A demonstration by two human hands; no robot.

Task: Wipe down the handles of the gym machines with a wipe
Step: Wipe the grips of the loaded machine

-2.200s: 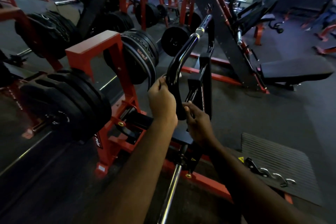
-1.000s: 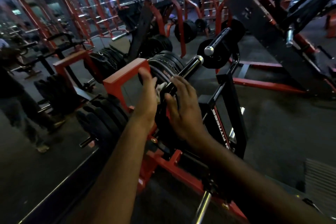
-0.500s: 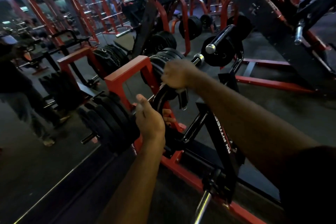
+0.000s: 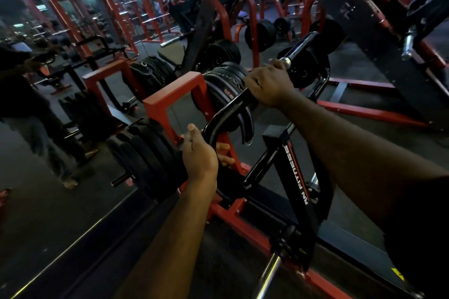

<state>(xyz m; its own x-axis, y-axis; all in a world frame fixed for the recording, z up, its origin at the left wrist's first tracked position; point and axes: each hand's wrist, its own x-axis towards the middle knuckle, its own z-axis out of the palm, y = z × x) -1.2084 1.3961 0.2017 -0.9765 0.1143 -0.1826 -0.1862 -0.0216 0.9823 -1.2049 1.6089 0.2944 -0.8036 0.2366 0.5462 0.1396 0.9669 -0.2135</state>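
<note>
While our left hand (image 4: 199, 158) curls round the lower bend of the black handle (image 4: 228, 111), we judge the wiping midway; no wipe shows. The handle's long axis climbs from lower left to upper right, toward its chrome end, where our right hand (image 4: 268, 86) wraps it.

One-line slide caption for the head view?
Both hands grip the curved black handle: right hand near its chrome end, left hand at the lower bend.
</note>
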